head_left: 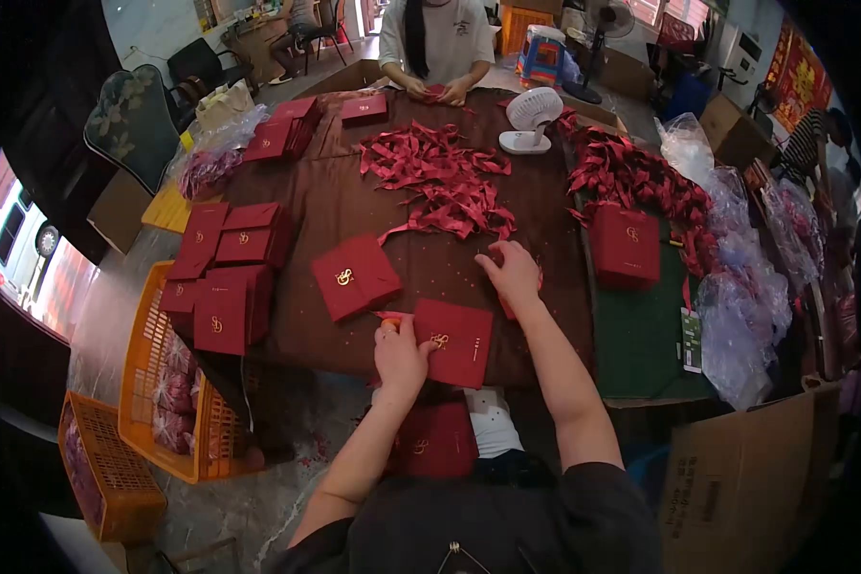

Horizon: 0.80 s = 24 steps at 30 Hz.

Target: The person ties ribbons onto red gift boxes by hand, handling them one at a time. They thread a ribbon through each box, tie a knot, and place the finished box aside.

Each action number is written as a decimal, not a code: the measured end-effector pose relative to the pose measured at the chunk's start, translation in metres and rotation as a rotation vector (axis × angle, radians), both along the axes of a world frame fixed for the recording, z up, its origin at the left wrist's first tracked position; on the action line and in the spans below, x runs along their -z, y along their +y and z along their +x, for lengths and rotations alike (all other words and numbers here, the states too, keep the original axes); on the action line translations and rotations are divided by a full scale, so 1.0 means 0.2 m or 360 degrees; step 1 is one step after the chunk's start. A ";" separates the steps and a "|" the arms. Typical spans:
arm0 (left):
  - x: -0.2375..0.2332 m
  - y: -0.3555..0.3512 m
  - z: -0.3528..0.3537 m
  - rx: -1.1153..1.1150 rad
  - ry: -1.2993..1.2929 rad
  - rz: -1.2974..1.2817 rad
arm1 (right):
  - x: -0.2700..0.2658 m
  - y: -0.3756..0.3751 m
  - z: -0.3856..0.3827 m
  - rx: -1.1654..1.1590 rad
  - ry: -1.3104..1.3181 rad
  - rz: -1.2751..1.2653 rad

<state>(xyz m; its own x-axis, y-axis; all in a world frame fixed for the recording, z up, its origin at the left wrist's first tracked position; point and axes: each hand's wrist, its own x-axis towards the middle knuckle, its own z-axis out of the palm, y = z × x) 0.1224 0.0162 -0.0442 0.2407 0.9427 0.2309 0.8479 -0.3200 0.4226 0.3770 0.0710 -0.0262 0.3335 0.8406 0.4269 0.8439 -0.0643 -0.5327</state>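
My left hand [401, 362] is closed on the lower left edge of a flat red packet [461, 340] with gold print, its thumb lying over the front. An end of ribbon shows by its fingers. My right hand [513, 275] is over the brown cloth, right of the packet, fingers curled together; what they hold, if anything, is too small to make out. Something red partly shows beneath that hand. Another red packet [354, 277] with a gold logo lies to the left. Beyond both hands spreads a heap of loose red ribbons [440, 177].
Stacks of red packets [222, 311] stand along the left. At right are one more stack [626, 251], piled ribbons [631, 172], a phone [690, 340] and plastic wrap [741, 287]. A small white fan [533, 120] stands farther back. Opposite, a person [437, 48] handles something red. Orange crates [143, 383] sit lower left.
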 end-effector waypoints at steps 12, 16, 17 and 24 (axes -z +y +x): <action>0.00 0.05 -0.01 0.0016 -0.0107 -0.0238 | -0.03 -0.20 -0.31 -0.0355 0.0347 0.0127; 0.01 0.03 -0.01 0.0034 -0.0134 -0.0201 | 0.06 -0.32 -0.47 -0.0569 0.0420 0.0087; 0.02 0.02 -0.01 0.0063 -0.0132 -0.0099 | 0.08 -0.32 -0.49 -0.0567 0.0421 0.0087; 0.00 0.01 -0.02 -0.0036 -0.0126 -0.0084 | 0.15 -0.32 -0.53 -0.0487 0.0393 0.0156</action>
